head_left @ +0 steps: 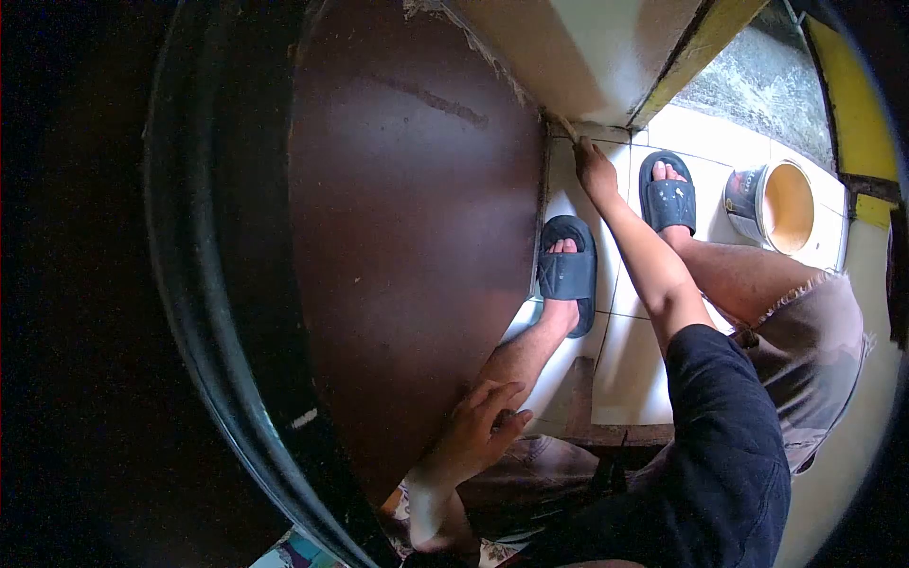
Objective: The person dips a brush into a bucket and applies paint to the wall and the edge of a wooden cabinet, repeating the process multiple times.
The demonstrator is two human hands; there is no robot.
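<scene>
My right hand (595,170) reaches to the floor corner, its fingers closed around a paintbrush (567,127). Only a slim, pale part of the brush shows; it touches the foot of the cream wall (578,57), beside the dark brown panel (407,189). My left hand (483,431) is near my left shin, close to the lower edge of that panel. Its fingers are apart and hold nothing. To the right of my right foot, a paint bucket (789,208) lies tilted towards me, its inside coated in cream colour.
White floor tiles (639,369) lie under my feet, which wear dark slide sandals (670,201). A dark curved frame (204,237) runs along the left. A yellow-edged wall end (696,62) and a rough grey surface (772,80) are at the upper right.
</scene>
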